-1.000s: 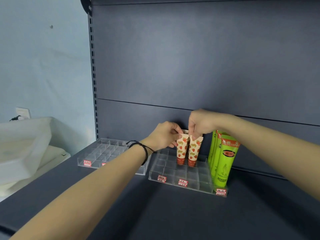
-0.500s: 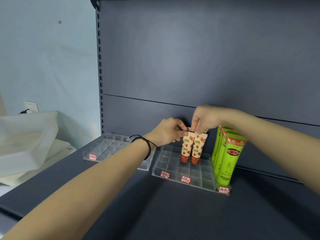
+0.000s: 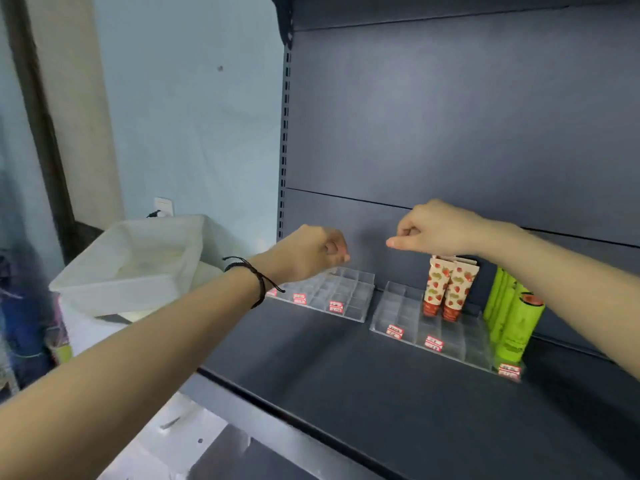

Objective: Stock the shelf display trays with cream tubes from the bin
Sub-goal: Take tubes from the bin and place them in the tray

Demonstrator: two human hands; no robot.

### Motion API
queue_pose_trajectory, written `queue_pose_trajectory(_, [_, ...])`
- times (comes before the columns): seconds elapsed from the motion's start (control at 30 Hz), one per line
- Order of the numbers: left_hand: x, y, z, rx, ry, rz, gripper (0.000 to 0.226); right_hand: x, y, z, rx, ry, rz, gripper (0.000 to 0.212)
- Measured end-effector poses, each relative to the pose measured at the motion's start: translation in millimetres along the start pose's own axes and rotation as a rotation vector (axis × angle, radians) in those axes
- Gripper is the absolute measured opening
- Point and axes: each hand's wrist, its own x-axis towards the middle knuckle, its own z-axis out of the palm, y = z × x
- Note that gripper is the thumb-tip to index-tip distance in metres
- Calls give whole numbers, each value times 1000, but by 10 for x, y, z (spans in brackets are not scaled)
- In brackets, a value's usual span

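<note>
Two strawberry-print cream tubes [image 3: 446, 285] stand upright, side by side, in the back of the right clear display tray [image 3: 408, 325]. Several green tubes [image 3: 512, 323] fill that tray's right column. A second clear tray [image 3: 346, 296] sits to its left with nothing visible in its cells. My left hand [image 3: 311, 254] hovers above the left tray, fingers curled, holding nothing. My right hand [image 3: 433, 228] hangs above and left of the strawberry tubes, fingers curled with one finger pointing left, also holding nothing. The white plastic bin [image 3: 138, 258] stands left of the shelf.
The dark shelf board [image 3: 363, 393] runs forward from both trays, with the shelf's back panel [image 3: 450, 133] behind and its slotted upright [image 3: 284, 150] at the left. Red price labels line the tray fronts. A wall socket [image 3: 162, 206] sits behind the bin.
Both hands have let go of the strawberry tubes and drawn back to the left and up. The view has swung left, bringing the bin into sight.
</note>
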Motion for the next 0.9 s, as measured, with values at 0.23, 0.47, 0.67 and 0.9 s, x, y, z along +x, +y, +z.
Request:
queue_pose_trajectory(0.23, [-1391, -542, -812, 503, 36, -180, 33, -238, -1341, 79, 76, 69, -282, 43])
queue_pose_trajectory(0.47, [-3269, -893, -991, 804, -153, -493, 50, -617, -2978, 737, 224, -40, -640, 40])
queue_pose_trajectory(0.67, [-4795, -1184, -304, 641, -318, -685, 46, -1192, -4013, 1925, 313, -283, -801, 41])
queue_pose_trajectory(0.9, [-6100, -1574, 1434, 430, -544, -789, 58, -1930, -4345, 3959, 204, -729, -757, 42])
